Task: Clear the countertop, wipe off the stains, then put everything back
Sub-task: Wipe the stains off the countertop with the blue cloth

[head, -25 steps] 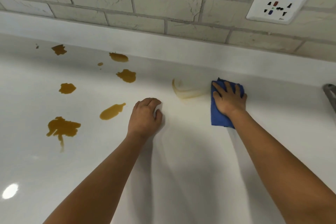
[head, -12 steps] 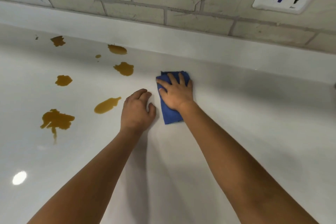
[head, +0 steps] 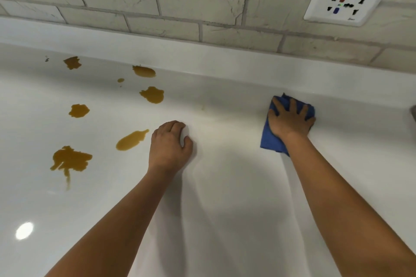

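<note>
A blue cloth (head: 273, 139) is pressed flat on the bench (head: 225, 186) by the spread right hand (head: 290, 121); the curled, empty left hand (head: 168, 144) is rested beside stains (head: 131, 140).

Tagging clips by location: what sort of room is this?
Likely a kitchen: a white countertop with brown stains, a tiled wall behind it and a socket.
</note>
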